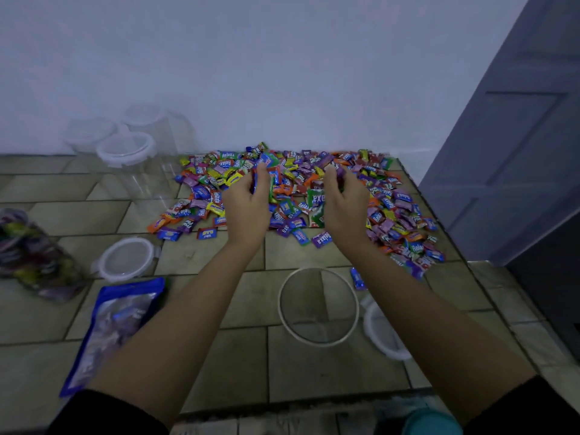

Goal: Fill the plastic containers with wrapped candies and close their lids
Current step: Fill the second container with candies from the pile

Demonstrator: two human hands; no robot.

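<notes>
Head view finds the left hand (248, 205) and right hand (345, 205), each grip curled round wrapped candies (292, 196) on the pile, with the open container (317, 270) lying back toward the person, between both forearms, equally near the 2 hands.

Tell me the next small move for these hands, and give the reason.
Probably lift both handfuls back over the open container. The left hand and right hand are curled round wrapped candies in the pile, and that container, nearest the person, looks empty.
</notes>
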